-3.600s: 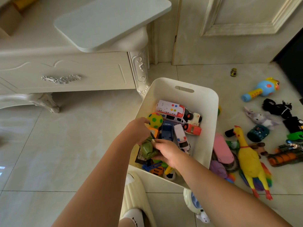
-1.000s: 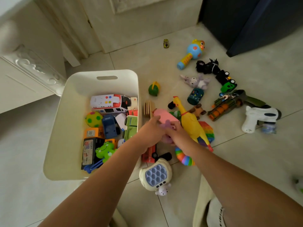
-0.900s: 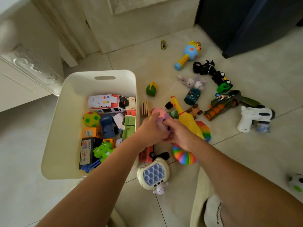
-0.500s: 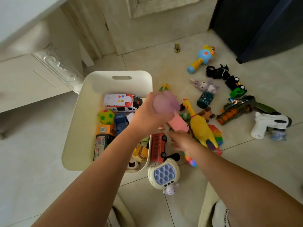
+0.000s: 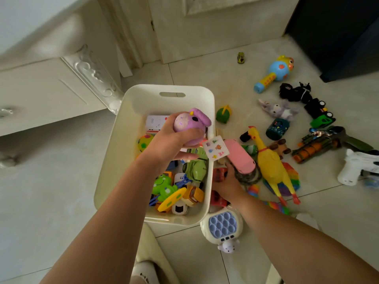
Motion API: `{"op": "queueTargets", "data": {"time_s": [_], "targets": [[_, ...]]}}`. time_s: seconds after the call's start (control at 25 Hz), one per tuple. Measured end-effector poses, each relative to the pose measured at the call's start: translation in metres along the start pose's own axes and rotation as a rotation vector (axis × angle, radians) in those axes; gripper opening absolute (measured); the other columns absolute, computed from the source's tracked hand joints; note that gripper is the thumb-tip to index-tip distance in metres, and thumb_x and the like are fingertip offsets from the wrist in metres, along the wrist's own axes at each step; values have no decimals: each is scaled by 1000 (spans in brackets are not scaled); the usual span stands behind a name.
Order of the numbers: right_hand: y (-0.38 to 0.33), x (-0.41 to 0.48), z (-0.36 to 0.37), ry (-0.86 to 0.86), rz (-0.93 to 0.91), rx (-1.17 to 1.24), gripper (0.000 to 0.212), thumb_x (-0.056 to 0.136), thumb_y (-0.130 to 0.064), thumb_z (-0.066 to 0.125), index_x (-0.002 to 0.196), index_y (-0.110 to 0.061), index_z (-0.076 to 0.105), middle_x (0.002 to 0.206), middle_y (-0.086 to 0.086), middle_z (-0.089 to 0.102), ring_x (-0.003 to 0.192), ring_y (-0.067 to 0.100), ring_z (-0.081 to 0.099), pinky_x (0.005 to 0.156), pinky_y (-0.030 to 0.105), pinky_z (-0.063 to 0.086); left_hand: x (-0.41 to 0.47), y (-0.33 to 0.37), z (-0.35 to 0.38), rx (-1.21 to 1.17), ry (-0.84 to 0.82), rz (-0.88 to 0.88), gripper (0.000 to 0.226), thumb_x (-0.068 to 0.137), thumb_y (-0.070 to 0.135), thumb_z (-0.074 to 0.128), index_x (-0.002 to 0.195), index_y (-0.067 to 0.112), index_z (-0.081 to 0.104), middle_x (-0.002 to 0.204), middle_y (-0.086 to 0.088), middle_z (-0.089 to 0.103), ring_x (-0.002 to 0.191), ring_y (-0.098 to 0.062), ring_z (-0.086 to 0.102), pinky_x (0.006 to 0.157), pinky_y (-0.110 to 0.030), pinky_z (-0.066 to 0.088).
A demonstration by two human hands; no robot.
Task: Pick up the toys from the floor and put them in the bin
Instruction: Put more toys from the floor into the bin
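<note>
My left hand (image 5: 172,144) is closed around a round purple squishy toy (image 5: 190,124) and holds it above the white bin (image 5: 114,160), which is full of toy cars, a green frog and other toys. A small white picture card (image 5: 215,147) hangs by that hand. My right hand (image 5: 227,185) is low on the floor just right of the bin, its fingers around the near end of a pink toy (image 5: 240,156). Beside it lie a yellow rubber chicken (image 5: 270,167), a red bus (image 5: 219,175) and a rainbow pop toy (image 5: 291,177).
More toys are scattered on the tiled floor: a pop-button game (image 5: 222,224) at the bin's near corner, a green ball toy (image 5: 223,114), a blue rattle (image 5: 274,72) and a white toy gun (image 5: 356,167). A cream cabinet (image 5: 51,89) stands left, dark furniture (image 5: 338,27) at the far right.
My left hand has lifted the purple toy off the floor pile and carried it left over the bin. My right hand has stayed at the pile, now around the pink toy.
</note>
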State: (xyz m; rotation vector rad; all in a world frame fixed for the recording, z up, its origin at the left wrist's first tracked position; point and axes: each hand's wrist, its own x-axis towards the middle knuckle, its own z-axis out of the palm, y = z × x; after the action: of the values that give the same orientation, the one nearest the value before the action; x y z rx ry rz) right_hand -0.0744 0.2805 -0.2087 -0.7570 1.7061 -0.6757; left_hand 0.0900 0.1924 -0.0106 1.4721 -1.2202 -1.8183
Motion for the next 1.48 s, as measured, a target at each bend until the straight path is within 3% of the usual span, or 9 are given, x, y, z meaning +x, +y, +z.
{"op": "queueTargets", "data": {"time_s": [0.28,0.52,0.68,0.76,0.96,1.16,1.24,1.32,1.48], "targets": [[-68,-37,-57,-183,158,759,29,80,-12,48,104,-20,63,85,6,63,84,25,61,88,46,49,-22,-7,-30,-26,66,8,50,72,36,73,117,24,55,107,-9,69,80,-18,71,70,-32,55],[-162,-79,-70,-282,-28,818,36,83,-42,60,101,-14,73,91,12,68,78,26,65,76,40,54,-53,-7,-46,-150,92,19,33,86,34,66,116,29,54,103,-6,70,82,-19,69,70,-28,50],[-207,-84,-33,-356,-101,616,42,78,-38,70,113,-15,65,92,11,72,82,26,69,80,44,56,-60,-3,-56,-109,164,46,43,82,49,63,120,34,51,109,-6,71,95,-21,67,82,-33,48],[-212,-74,0,-386,-86,420,46,76,-35,75,116,-14,62,94,12,72,80,28,71,76,46,58,-59,-5,-64,-110,250,86,42,81,46,63,119,34,51,111,-5,68,95,-19,68,72,-26,52],[-170,-36,78,-132,-20,11,47,77,-36,76,112,-12,57,95,11,71,82,29,69,77,40,57,-57,-20,-87,-60,382,-1,39,84,32,69,117,28,46,109,-8,66,82,-22,67,59,-25,54],[-135,-17,105,-44,-1,-615,70,85,-42,66,139,-5,39,127,16,57,110,31,59,77,30,46,-61,-34,-98,141,219,-65,29,85,7,64,71,32,69,68,2,58,58,-16,50,57,-27,42],[-134,-21,104,16,-64,-731,75,87,-36,66,145,-6,29,136,17,48,120,33,53,85,34,46,-59,-42,-99,224,200,-74,21,83,0,62,78,19,66,60,12,56,47,-1,51,52,-20,43],[-131,-25,104,67,-139,-717,76,86,-33,69,146,-11,27,133,15,50,119,34,53,91,40,48,-53,-54,-99,474,254,-140,17,80,8,69,93,14,59,76,9,58,60,5,58,61,-20,46],[-120,-35,104,169,-272,-729,79,82,-37,72,145,-20,28,123,10,53,115,30,54,88,43,54,-47,-73,-92,1032,234,-388,66,78,38,67,131,17,36,123,-10,49,111,-30,56,92,-44,50]]}}
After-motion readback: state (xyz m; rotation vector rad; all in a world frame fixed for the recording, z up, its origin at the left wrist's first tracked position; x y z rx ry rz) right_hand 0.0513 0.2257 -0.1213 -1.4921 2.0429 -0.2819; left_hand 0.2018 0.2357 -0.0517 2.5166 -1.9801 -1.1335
